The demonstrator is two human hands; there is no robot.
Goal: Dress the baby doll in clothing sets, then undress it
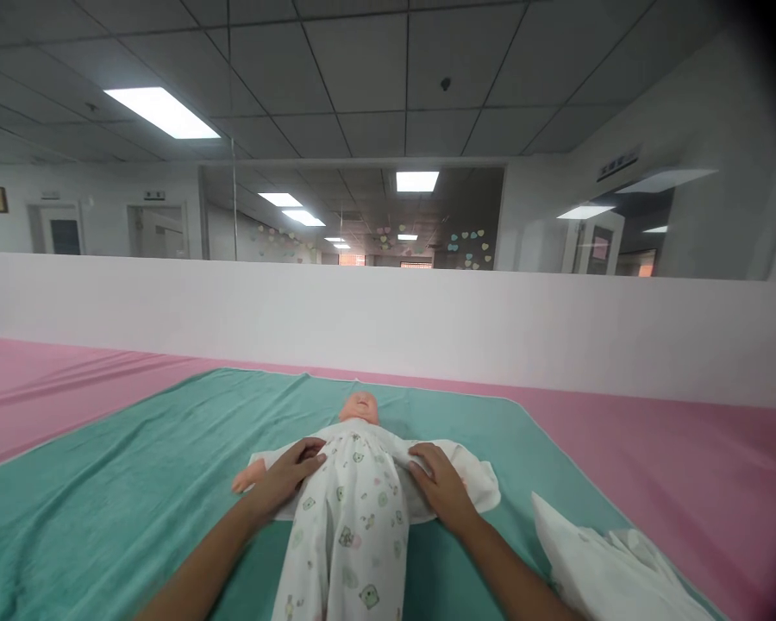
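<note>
Okay, baby doll (360, 409): lying on its back on the teal blanket (161, 466), head toward the far edge, body running down the middle toward the near side.
Left hand (291, 474): resting on the chest side of the bear-print gown (353, 522), thumb and fingers apart, not clamped on anything I can see.
Right hand (445, 492): same deal opposite, fingers spread over the white fabric just below the shoulder.
Gown front: looks like the clothes are being settled, so I'd go light with both palms and work evenly from the middle outward, otherwise it'll probably twist to one side.
Sleeves: one doll hand (250, 474) pokes out beyond the left hand; I'd move that arm along with the cloth instead of tugging. The other sleeve (484, 476) is fanned out wide, so watch for folds getting trapped underneath.
Under the fingertips: can't tell if any fabric is being nipped there.
Hem and legs: gown runs off the bottom of the view, so no clue about the feet. Blanket's near edge is out of shot too.
White bundle (611, 569): crumpled, near the blanket's right edge, cut off at the bottom; cloth or bag, hard to say.
</note>
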